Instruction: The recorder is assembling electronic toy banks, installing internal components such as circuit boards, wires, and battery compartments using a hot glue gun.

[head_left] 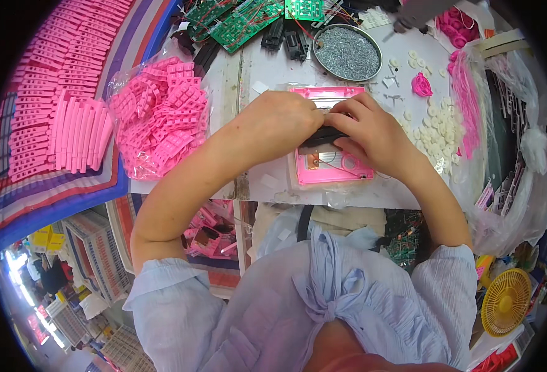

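Right now I have both hands meeting over the flat pink plastic casing (pixel 329 162), which lies on the white table (pixel 267 77) straight ahead of me so it stays put. My left hand (pixel 278 124) is curled, knuckles up, pressing on the casing's upper edge; my right hand (pixel 366 133) is closed on a narrow black strip (pixel 320 137) lying across it. Just beyond my right hand sits a round metal dish of small screws (pixel 346 52), and off my left hand a clear bag of pink keypad pieces (pixel 159 116).
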Demonstrator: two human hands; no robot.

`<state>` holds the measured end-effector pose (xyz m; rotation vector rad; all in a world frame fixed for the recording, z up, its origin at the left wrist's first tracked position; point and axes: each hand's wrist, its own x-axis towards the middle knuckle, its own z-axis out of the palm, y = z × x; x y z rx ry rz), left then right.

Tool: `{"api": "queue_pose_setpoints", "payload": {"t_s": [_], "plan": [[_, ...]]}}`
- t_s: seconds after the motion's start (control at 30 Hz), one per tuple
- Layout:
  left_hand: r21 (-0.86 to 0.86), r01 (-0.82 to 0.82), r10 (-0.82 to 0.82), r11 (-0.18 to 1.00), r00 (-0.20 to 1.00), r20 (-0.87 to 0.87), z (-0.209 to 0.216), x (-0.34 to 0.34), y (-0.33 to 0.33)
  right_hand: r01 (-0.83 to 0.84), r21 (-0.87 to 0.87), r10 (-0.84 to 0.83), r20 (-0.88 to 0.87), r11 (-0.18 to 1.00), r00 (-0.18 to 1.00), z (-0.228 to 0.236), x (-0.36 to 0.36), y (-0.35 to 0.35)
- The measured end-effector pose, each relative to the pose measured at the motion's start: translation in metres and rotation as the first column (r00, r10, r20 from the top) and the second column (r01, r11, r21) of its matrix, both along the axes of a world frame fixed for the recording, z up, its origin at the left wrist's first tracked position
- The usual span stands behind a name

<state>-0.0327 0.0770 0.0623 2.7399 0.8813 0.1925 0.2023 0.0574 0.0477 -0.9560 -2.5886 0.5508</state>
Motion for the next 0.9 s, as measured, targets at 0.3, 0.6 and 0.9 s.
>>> {"api": "queue_pose_setpoints", "payload": {"t_s": [0.3, 0.6, 0.9], "plan": [[-0.607, -0.306, 0.533, 0.733, 0.813, 0.235, -0.028, 0.0, -0.007, 0.067, 0.195, -0.102, 0.171, 0.978, 0.98, 0.006, -0.013, -0.017], [-0.725, -0.27, 0.464, 0.634, 0.882, 0.077, -0.029, 0.006, 0.018, 0.046, 0.317, -0.125, 0.234, 0.947, 0.964, 0.01, -0.019, -0.024], [-0.756, -0.225, 0.451, 0.614, 0.887, 0.102, -0.032, 0.003, 0.023, 0.007, 0.385, -0.14, 0.318, 0.923, 0.938, 0.015, -0.031, -0.029]]}}
